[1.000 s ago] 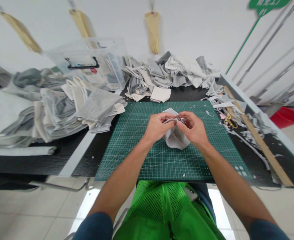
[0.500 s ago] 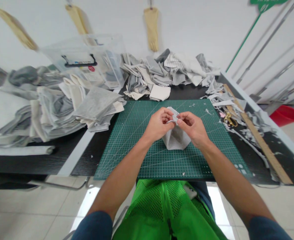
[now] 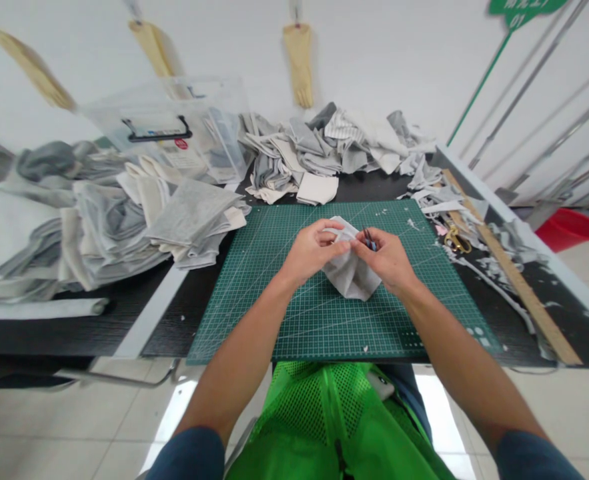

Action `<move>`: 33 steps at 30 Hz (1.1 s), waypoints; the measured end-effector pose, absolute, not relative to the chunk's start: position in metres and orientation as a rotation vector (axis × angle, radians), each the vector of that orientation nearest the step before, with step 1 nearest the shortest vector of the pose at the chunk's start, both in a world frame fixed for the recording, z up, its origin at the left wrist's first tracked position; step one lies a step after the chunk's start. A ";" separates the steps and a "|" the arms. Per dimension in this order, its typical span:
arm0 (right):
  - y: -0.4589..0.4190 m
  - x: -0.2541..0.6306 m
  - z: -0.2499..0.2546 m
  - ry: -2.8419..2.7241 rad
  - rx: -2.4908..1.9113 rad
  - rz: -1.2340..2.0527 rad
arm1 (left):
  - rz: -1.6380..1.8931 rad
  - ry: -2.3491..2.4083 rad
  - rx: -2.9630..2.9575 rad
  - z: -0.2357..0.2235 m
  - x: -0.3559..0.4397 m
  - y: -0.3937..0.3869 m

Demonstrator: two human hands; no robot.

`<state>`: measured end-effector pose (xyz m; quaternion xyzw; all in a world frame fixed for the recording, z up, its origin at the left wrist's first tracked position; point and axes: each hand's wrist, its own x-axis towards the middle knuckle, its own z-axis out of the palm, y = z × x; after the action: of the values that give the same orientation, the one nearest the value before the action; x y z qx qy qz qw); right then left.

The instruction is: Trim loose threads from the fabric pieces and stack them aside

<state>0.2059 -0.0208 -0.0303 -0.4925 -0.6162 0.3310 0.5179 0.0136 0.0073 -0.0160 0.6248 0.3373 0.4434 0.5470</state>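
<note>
Over the cutting mat (image 3: 324,333): a grey cloth (image 3: 351,281) is held toward its far end.
Left hand (image 3: 310,252): cloth is pinched by thumb and curled fingers.
Right hand (image 3: 389,259): cloth is pinched at thumb and forefinger, with a small dark tool (image 3: 369,240) tucked alongside.
Cloth's lie: its bulk is hung on the wearer's side of the fingertips, long axis slanted from far left to near right.
Near corner: closest to the right hand.

Yellow gloves (image 3: 299,67), qty. 3: hung on wall (image 3: 394,53), upper L to upper ctr. of frame. Clear bin (image 3: 199,150) w/ blk. handle (image 3: 159,137): upper L. Green sign (image 3: 524,12), mkd. "01": upper R. Red bucket (image 3: 571,230): far R, mid-ht. Wooden ruler (image 3: 517,276): R side, diag. Gold scissors (image 3: 453,235): just L of ruler.
</note>
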 end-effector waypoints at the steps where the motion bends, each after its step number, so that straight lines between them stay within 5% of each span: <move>1: -0.021 0.207 -0.030 -1.491 -1.173 0.792 | 0.985 0.782 1.538 -0.014 0.012 0.006; 10: -0.011 0.219 -0.034 -1.192 -1.048 0.793 | 0.304 0.919 2.011 -0.002 -0.017 0.015; 29: 0.011 0.247 -0.042 -0.984 -1.232 0.413 | 0.458 1.288 1.967 -0.006 -0.084 0.048; 33: 0.018 0.251 -0.049 -1.006 -1.252 0.360 | 0.775 1.558 1.928 -0.018 -0.083 0.062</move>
<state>0.2508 0.0176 -0.0493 -0.5579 -0.4480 0.1603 0.6800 -0.0830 0.0619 -0.0178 0.7151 0.5777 0.2875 0.2690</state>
